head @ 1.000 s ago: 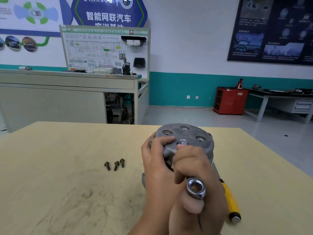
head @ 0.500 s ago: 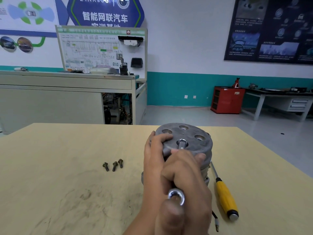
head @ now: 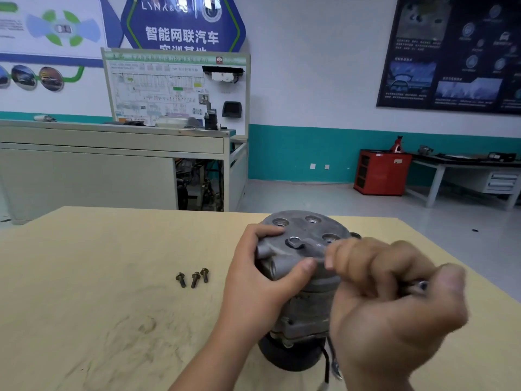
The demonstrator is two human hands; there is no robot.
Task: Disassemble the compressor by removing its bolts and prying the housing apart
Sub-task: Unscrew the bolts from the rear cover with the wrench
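Dark bolts (head: 195, 278) lie left of the compressor (head: 300, 225).

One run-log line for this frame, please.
phase: unbolting | left hand: grips compressor top | right hand: holds wrench, end on top face | bolts: three loose on table, left of compressor

Red cabinet (head: 382, 172) beside a grey bench (head: 456, 160), diagram board (head: 174, 88) above a long counter (head: 112, 145)

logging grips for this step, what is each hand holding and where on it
The left hand grips the compressor at its top end plate, thumb on the side. The right hand holds a wrench by its handle.
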